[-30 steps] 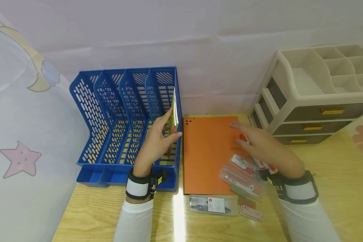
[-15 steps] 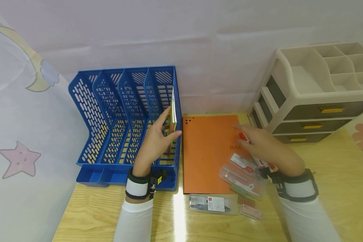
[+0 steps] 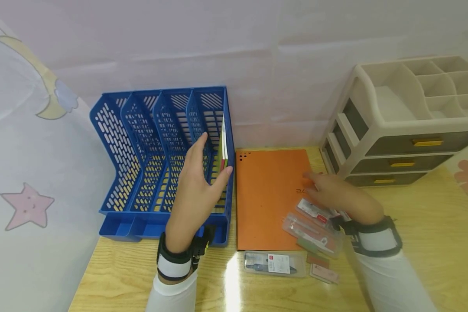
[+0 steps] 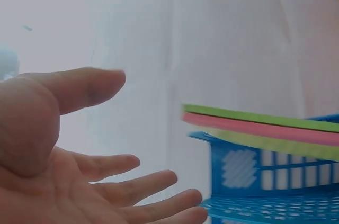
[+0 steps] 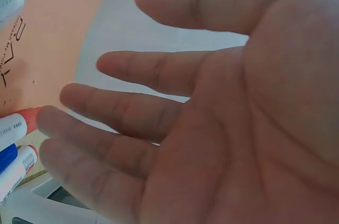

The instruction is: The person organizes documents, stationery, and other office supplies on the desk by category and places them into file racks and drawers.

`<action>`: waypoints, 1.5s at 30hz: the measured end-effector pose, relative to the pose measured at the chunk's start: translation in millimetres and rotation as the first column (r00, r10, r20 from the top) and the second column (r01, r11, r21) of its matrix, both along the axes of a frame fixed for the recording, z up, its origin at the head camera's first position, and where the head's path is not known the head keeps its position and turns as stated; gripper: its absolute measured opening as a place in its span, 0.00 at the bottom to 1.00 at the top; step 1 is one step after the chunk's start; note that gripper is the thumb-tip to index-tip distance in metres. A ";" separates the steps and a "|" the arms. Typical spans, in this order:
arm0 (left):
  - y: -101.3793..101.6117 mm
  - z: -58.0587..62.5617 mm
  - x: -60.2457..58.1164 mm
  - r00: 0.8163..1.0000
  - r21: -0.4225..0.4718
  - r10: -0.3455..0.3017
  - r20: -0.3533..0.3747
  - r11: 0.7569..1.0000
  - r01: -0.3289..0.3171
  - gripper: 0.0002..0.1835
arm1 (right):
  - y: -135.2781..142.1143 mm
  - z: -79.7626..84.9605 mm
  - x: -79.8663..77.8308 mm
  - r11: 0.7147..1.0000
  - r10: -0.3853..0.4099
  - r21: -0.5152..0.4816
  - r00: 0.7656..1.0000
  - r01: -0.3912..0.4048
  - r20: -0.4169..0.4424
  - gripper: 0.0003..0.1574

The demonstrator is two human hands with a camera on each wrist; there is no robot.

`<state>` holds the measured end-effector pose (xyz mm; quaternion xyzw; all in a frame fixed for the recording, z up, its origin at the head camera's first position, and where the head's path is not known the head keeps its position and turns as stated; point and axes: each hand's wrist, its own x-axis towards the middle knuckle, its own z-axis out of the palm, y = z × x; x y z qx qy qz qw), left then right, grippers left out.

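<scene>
1. Blue file rack [image 3: 118, 234] stood at L; its rightmost slot held the notebooks [image 3: 223, 147], upright near the R wall, long edge running approx. front-to-back.
2. L hand [image 3: 195, 186] was nearer to them: they were just R of its straight, spread fingers, which held nothing.
3. Orange folder [image 3: 265, 203] lay btw. hands.
4. R hand [image 3: 335, 195], also unclosed, hung over folder's R edge, near red-capped marker [image 5: 16, 127]; contact unclear.

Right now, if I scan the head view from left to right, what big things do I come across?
Pink star on the backdrop → blue file rack → orange folder → cream drawer unit.
</scene>
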<state>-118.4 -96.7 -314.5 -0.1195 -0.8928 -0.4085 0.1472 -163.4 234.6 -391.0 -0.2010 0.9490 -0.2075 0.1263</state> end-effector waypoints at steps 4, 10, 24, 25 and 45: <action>6.5 6.1 10.9 0.989 0.030 -0.021 -0.146 0.999 0.026 0.41 | -0.7 -0.5 -0.1 1.000 -0.002 0.008 0.999 0.002 0.038 0.33; 27.9 3.2 20.5 0.956 0.068 -0.131 -0.261 0.986 0.154 0.34 | -2.3 -3.4 4.3 1.000 -0.011 0.028 0.996 0.008 0.087 0.35; 53.6 -51.1 8.1 0.827 0.091 -0.347 0.442 0.935 0.344 0.41 | -4.8 -20.3 25.0 0.996 -0.048 0.075 0.998 0.045 0.046 0.11; 54.5 -54.9 7.1 0.817 0.088 -0.346 0.462 0.934 0.346 0.41 | -6.0 -19.8 26.3 0.995 -0.053 0.091 0.998 0.049 0.041 0.13; 69.5 -94.6 -2.5 0.832 -0.118 -0.080 0.548 0.978 0.172 0.44 | -16.1 -14.7 31.9 0.982 -0.097 0.170 0.993 0.086 0.060 0.16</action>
